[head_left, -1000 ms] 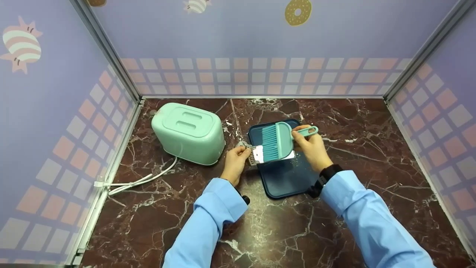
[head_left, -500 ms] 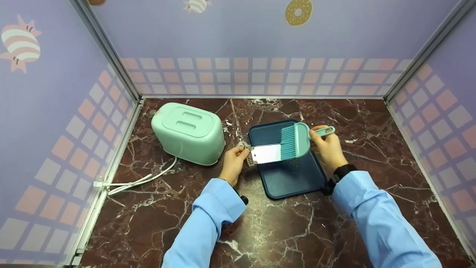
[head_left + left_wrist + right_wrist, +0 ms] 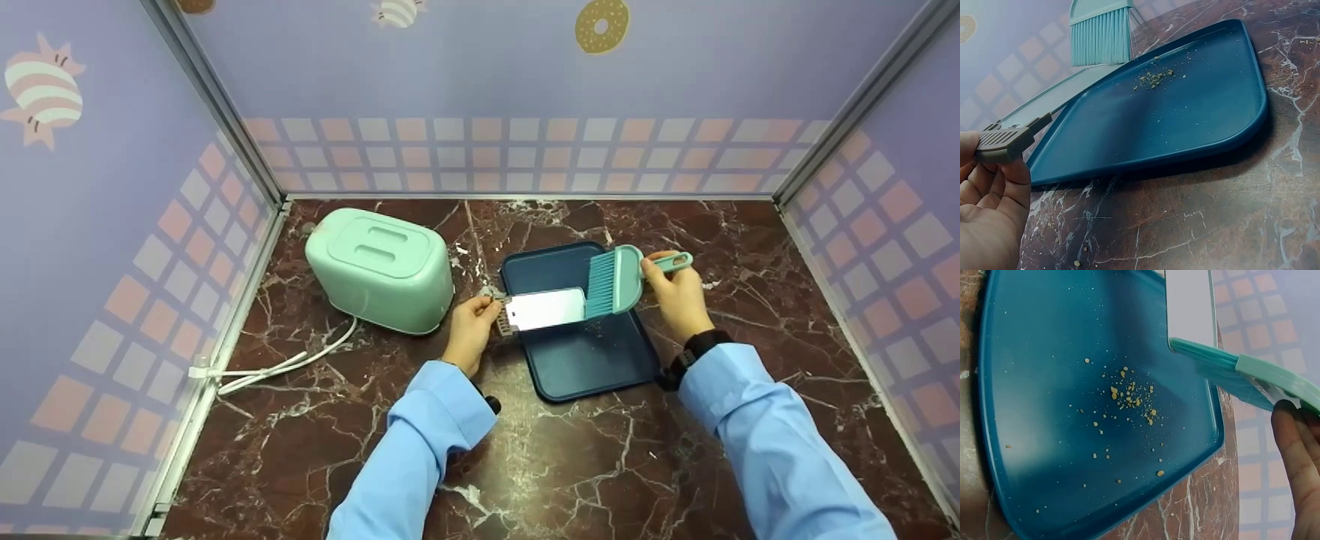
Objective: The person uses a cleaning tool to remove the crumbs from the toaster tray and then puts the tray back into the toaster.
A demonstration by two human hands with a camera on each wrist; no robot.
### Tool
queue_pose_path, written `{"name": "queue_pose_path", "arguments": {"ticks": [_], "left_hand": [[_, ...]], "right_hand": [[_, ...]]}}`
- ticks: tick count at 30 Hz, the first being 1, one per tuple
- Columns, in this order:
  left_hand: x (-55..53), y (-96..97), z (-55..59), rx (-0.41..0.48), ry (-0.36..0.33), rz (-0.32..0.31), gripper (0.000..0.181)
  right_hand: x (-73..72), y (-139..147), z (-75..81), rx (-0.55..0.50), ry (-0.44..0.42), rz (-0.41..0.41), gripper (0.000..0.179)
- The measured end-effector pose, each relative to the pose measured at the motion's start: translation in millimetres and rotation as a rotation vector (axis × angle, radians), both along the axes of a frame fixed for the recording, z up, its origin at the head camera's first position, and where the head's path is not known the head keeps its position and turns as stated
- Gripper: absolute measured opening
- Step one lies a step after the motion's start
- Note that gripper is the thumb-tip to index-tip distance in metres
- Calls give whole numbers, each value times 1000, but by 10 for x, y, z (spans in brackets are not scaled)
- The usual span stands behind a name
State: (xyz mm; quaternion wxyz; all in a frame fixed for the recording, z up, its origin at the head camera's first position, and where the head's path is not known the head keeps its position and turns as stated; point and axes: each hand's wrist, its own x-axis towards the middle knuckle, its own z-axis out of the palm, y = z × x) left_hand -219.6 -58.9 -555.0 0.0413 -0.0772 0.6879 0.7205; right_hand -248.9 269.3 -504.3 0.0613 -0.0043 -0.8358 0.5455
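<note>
Brush [image 3: 628, 279] (bristles [image 3: 600, 285] leftward) sits in right hand [image 3: 681, 301].

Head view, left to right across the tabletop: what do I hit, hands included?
White power cord → mint-green toaster → left hand → metal crumb tray → teal hand brush → right hand. Navy tray left out: it overlaps the crumb tray and brush there.

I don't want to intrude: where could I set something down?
Bare marbled tabletop lies between the left sleeve and right sleeve, and between right sleeve and right wall. It's crowded between toaster and blue tray, where the left hand holds the crumb tray, and above the blue tray, where the right hand holds the brush.
</note>
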Motion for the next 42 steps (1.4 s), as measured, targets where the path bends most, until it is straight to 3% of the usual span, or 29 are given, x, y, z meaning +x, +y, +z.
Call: {"name": "queue_pose_path", "arguments": {"ticks": [12, 24, 33, 37, 42], "left_hand": [[-2, -1, -8, -3, -2, 10, 30], [10, 12, 1, 0, -4, 13, 30], [-6, 37, -4, 4, -8, 34, 26], [-5, 24, -6, 2, -13, 14, 27], [6, 20, 9, -3, -9, -9, 23]], "right_hand": [[30, -101, 123, -65, 80, -155, 52], [63, -404, 260, -357, 155, -154, 42], [119, -627, 263, -548, 166, -44, 34], [129, -736, 235, -563, 163, 12, 35], [178, -839, 223, -505, 96, 106, 41]]}}
